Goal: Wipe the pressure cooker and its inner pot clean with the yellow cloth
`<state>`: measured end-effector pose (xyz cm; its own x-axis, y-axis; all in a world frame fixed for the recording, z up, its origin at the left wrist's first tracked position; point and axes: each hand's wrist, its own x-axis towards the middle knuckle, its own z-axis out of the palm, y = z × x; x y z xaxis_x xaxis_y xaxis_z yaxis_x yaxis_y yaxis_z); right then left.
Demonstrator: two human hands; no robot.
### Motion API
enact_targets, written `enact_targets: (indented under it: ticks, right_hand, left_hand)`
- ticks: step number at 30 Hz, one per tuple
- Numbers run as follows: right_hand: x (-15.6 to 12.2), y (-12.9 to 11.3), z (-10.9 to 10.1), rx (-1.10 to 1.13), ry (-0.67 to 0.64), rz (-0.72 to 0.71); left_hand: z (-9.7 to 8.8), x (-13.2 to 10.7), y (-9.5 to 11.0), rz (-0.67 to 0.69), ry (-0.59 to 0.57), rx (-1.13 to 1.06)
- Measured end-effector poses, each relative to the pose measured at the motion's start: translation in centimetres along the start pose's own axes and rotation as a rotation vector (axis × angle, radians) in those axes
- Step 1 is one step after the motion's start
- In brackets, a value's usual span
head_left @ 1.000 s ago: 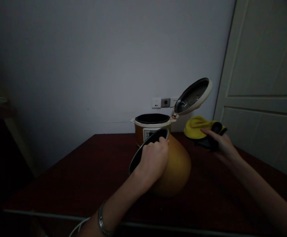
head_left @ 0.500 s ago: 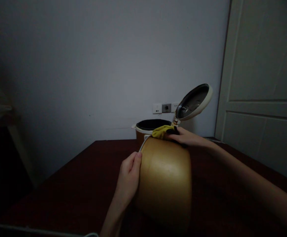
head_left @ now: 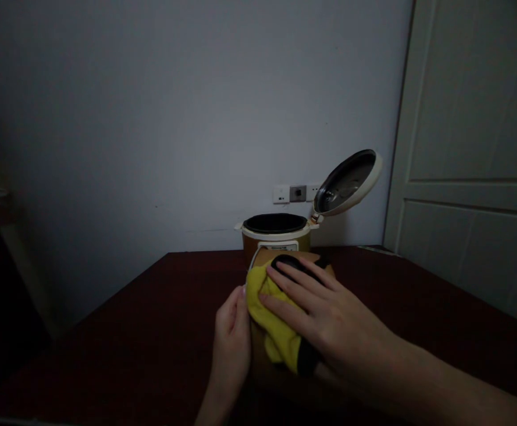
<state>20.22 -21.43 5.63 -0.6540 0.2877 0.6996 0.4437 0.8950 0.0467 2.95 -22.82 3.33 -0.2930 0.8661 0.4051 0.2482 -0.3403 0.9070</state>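
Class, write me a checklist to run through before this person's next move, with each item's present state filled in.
1. Left hand on the pot, at its rim: ok.
2. Cloth against the pot's outside, under the right hand: ok.
3. Cooker lid open, apart from both hands: ok.
4. Cooker unplugged: cannot tell; no cord shows.
5. Pot resting on the table: cannot tell; its underside is hidden.
6. Scene well lit: not ok; it is dim.

Right hand (head_left: 329,322) has moved the yellow cloth (head_left: 260,305) from the upper edge of the gold inner pot (head_left: 269,255) onto its near side; left hand (head_left: 231,337), formerly atop the rim (head_left: 253,257), now grips its left.
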Motion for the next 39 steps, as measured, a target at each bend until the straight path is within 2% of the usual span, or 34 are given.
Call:
enact_targets:
  ticks: [3,6,8,10,13,17,20,24,26,31,33,35,39]
  right_hand:
    - [-0.4,1.2,0.0,-0.044,0.059,0.006]
    - [-0.1,3.6,-0.3,0.012,0.149,0.107]
    - [0.0,4.2,-0.6,0.067,0.128,0.128]
    - [-0.3,3.7,-0.5,0.081,0.055,0.096]
    - [-1.2,1.2,0.0,0.038,-0.039,0.002]
    - [-1.9,-1.1,1.0,-0.005,-0.1,-0.139]
    - [-1.4,0.1,1.2,-0.039,-0.056,-0.124]
    - [-0.1,2.9,0.8,0.041,0.048,0.048]
    - [0.2,3.0,0.6,0.064,0.062,0.081]
    - [-0.6,0.4,0.3,0.038,-0.071,-0.09]
    - [-0.7,0.4,0.3,0.044,-0.086,-0.128]
    - [-0.6,1.7,0.3,0.081,-0.029,-0.077]
    - [0.2,5.1,0.2,0.24,0.088,0.145]
  left_hand:
    - [0.1,-0.6,0.3,0.026,-0.031,0.018]
    - [0.1,-1.3,0.7,0.037,-0.017,0.071]
    - [-0.1,-1.6,0.7,0.04,0.005,0.086]
    - [-0.3,-1.7,0.5,0.049,0.016,0.09]
    - [-0.6,-1.7,-0.2,0.059,0.029,0.106]
    - [-0.8,-1.5,-1.3,0.071,0.086,0.108]
    - [-0.8,-1.6,-1.4,0.073,0.1,0.128]
    - [-0.8,-2.1,-1.0,0.091,0.017,0.131]
    - [-0.8,-2.2,-1.1,0.087,0.009,0.116]
    - [-1.0,-2.1,-1.8,0.099,-0.039,0.083]
    - [-1.1,-2.0,-1.8,0.101,-0.039,0.101]
    - [-1.3,-2.1,-1.7,0.105,-0.029,0.155]
    - [-1.6,-2.4,-1.7,0.113,-0.066,0.212]
